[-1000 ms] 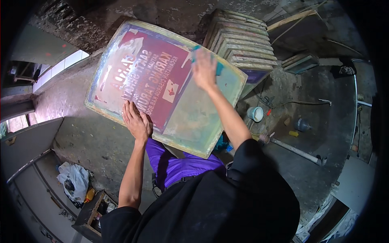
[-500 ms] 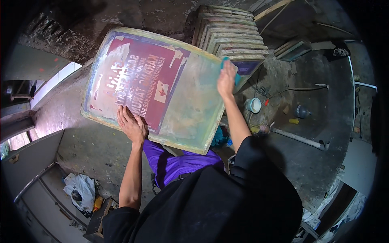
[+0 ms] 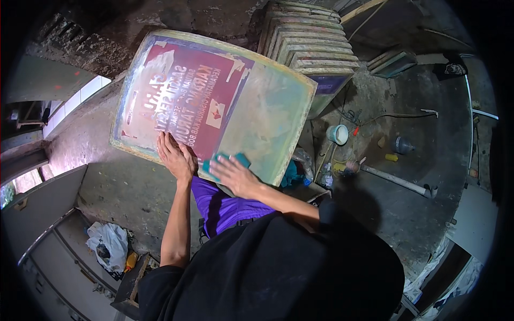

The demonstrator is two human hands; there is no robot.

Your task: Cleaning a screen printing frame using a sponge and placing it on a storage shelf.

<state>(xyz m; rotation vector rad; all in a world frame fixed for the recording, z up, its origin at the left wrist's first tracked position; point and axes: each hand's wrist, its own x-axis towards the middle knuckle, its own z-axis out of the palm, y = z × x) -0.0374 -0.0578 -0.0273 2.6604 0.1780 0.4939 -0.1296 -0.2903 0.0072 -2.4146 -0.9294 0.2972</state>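
Observation:
A large framed printing screen (image 3: pixel 266 109) is held tilted in front of me, over my purple-trousered legs. Dark red stencil with mirrored lettering covers its left part; the right part is pale greenish mesh. My left hand (image 3: pixel 176 156) lies with fingers spread over the near frame edge, steadying the screen. Under the fingers of my right hand (image 3: pixel 235 175) is a teal cloth (image 3: pixel 213 167), pressed flat on the mesh near the close edge. The palm hides much of the cloth.
Behind the screen stands a stack of similar frames (image 3: pixel 316 51). To the right on the floor are a white bucket (image 3: pixel 337 134), a hose (image 3: pixel 393 115), a clear plastic bottle (image 3: pixel 402 145) and a pale pipe (image 3: pixel 396 180). A white plastic bag (image 3: pixel 108 243) lies at the lower left.
My right hand and the teal cloth have swept from the far right edge of the screen to its near edge, left and toward me. My left hand stays on the frame.

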